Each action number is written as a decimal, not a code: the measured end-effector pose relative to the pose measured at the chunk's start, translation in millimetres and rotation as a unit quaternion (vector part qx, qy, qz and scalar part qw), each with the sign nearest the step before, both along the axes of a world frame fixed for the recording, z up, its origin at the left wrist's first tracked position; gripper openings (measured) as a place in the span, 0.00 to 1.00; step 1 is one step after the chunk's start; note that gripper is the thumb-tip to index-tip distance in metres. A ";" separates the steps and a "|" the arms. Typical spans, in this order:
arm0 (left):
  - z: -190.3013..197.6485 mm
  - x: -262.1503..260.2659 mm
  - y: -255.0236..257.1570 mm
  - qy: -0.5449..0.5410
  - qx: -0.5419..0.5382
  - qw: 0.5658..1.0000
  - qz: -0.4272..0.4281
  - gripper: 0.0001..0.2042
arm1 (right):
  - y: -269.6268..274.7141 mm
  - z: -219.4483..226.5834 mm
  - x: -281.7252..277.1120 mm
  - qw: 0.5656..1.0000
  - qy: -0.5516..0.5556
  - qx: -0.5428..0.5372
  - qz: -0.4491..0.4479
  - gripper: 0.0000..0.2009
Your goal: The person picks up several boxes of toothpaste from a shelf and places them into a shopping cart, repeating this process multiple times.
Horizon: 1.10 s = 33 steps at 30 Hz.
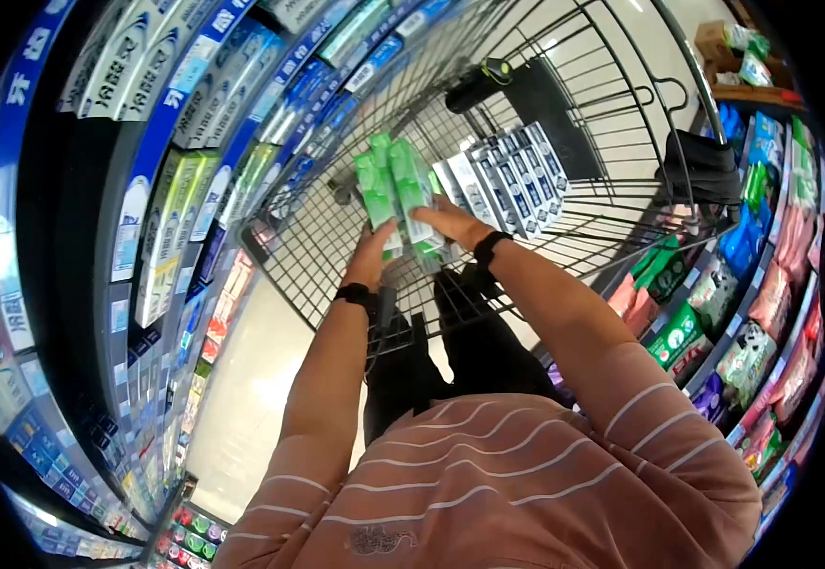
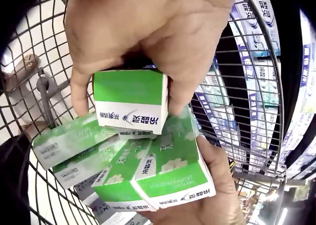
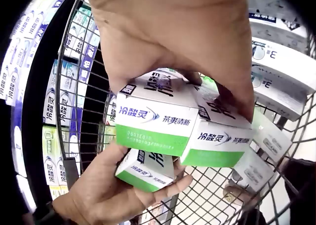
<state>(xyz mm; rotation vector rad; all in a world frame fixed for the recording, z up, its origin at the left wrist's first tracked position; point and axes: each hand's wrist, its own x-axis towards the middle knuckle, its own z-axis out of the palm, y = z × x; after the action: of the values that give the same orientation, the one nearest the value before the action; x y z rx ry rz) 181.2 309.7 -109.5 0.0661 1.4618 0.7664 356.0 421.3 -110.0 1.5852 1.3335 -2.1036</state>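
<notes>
Over the shopping cart [image 1: 308,256], both hands hold green-and-white toothpaste boxes. My left hand [image 1: 370,256] grips a single toothpaste box [image 2: 131,92] by its sides, thumb and fingers on opposite faces. Side by side in the grip of my right hand [image 1: 452,223] are two more, a nearer toothpaste box [image 3: 155,119] and its neighbour [image 3: 217,141]. In the right wrist view the left hand's box overlaps the underside of this pair. Further green-and-white boxes [image 2: 66,141] lie beneath the hands in the left wrist view.
White-and-dark boxes [image 1: 512,180] stand in rows in the cart, right of the hands. A dark panel [image 1: 555,119] is at the cart's far end. Shelves of toothpaste [image 1: 180,218] rise close on the left; bagged goods [image 1: 716,294] fill shelves on the right.
</notes>
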 end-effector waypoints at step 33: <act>-106.3 1.9 -26.9 0.273 0.023 0.916 -0.292 0.31 | -2.0 -36.2 17.5 0.956 -0.196 0.174 0.135 0.36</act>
<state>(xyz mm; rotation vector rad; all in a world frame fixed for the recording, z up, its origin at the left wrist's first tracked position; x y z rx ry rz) 183.1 282.8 -215.7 0.7721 1.8159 0.2882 373.5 419.3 -146.2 1.7096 1.7134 -1.3623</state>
